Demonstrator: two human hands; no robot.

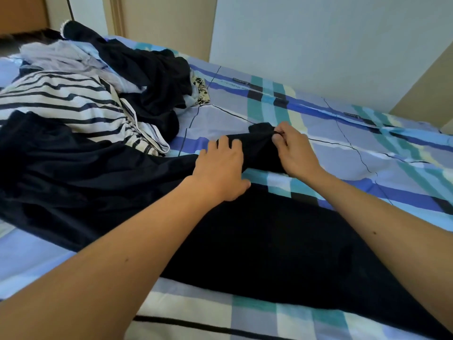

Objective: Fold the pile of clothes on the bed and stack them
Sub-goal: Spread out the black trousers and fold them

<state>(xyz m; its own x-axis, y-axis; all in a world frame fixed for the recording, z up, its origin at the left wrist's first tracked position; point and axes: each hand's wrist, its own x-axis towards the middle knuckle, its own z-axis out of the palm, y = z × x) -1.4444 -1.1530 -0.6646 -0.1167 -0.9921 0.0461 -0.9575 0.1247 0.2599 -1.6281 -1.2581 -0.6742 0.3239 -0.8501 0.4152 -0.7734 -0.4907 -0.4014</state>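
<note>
Near the bed's middle, the right hand [295, 149] pinches the black garment's [269, 241] corner; the flat, spread left hand [220, 168] should smooth it before folding.

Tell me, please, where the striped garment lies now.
In the head view, the striped garment lies left on the bed, between a pale garment behind and the black garment in front.

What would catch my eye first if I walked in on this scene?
The long black garment stands out first, spread across the middle of the blue-and-teal checked bedsheet. At its far end the left hand presses flat on it while the right hand pinches its tip. To the left lies a rumpled pile of clothes, with a navy-striped white garment among the dark ones.
</note>
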